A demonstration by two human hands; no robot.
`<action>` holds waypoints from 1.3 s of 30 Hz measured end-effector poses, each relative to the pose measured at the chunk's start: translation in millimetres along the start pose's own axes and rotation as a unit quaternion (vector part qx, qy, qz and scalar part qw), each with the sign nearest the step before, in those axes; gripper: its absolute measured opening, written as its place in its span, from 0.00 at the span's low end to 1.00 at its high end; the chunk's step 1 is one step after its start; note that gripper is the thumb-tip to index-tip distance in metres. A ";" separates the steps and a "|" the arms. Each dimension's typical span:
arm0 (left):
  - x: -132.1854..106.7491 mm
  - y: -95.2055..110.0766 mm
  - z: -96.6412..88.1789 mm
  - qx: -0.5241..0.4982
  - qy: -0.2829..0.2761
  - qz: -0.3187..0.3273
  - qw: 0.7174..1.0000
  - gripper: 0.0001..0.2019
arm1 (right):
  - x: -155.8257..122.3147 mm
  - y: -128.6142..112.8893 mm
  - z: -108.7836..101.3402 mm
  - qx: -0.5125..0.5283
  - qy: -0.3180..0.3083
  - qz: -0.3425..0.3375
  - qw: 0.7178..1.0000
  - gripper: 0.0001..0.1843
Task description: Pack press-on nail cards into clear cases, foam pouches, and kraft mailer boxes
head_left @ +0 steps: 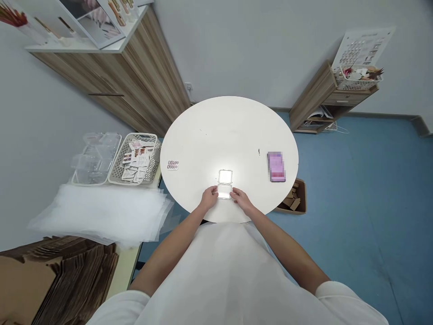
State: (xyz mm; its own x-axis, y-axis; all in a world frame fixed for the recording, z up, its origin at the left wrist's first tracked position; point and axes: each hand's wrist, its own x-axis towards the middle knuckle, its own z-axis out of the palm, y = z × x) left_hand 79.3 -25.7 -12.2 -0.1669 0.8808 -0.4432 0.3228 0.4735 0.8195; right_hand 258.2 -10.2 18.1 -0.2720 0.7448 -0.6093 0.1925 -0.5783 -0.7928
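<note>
A small clear plastic case (225,177) lies on the white round table (233,122) near its front edge, with its lid folded open away from me. At the left side of the case's near half, my left hand (209,197) has its fingers closed on the edge. On the opposite side, my right hand (241,199) grips the right edge between thumb and fingers. I make out nothing inside the case. Far to the left on the table is a small card of pink press-on nails (172,165).
A blurred purple item (276,167) lies at the table's right. Left of the table stand a white basket of packets (135,158), a basket of clear boxes (96,158), and plastic sheets (104,210). A cardboard box (291,197) sits on the floor at right.
</note>
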 end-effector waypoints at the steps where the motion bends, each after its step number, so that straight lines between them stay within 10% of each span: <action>1: -0.9 -0.2 -0.4 0.016 -0.002 0.007 1.000 0.14 | 0.0 2.0 -0.3 0.009 0.005 0.005 1.000 0.27; 24: -3.1 1.7 -3.5 -0.044 -0.012 -0.041 0.998 0.27 | 11.1 0.5 2.9 0.032 0.090 0.025 0.995 0.28; 30: 7.6 -8.8 -64.1 0.013 0.004 0.030 0.999 0.24 | 19.5 -12.5 36.2 -0.109 0.246 -0.111 0.957 0.24; 39: 66.6 -34.7 -206.3 0.184 0.108 0.085 0.973 0.24 | 84.8 -58.5 143.9 -0.239 0.077 -0.139 0.958 0.26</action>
State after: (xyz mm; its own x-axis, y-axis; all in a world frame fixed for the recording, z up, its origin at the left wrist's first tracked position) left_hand -135.3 17.8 4.8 -0.2610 0.9458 -0.1935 0.6683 0.3216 0.6707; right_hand 88.2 38.8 14.8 -0.2402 0.9093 -0.3399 0.5520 -0.1601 -0.8183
